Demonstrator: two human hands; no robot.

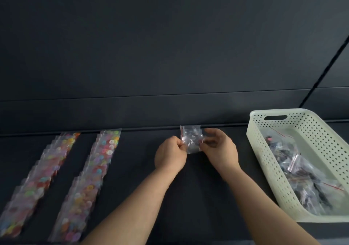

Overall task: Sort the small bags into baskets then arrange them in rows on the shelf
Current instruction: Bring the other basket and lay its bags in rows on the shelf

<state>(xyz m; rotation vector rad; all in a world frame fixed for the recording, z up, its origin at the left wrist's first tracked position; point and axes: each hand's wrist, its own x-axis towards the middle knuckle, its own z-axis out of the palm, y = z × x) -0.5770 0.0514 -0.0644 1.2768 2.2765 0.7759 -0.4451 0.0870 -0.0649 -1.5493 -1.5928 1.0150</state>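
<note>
Both hands meet over the dark shelf at the middle. My left hand pinches the left edge of a small clear bag, and my right hand pinches its right edge. Behind it, near the shelf's back, lies at least one more clear bag. At the left, two long rows of overlapping bags with coloured buttons run from the back toward the front. A cream perforated basket at the right holds several bags of dark items.
A dark back wall rises right behind the shelf, with a low ledge along its foot. The basket reaches the frame's right edge.
</note>
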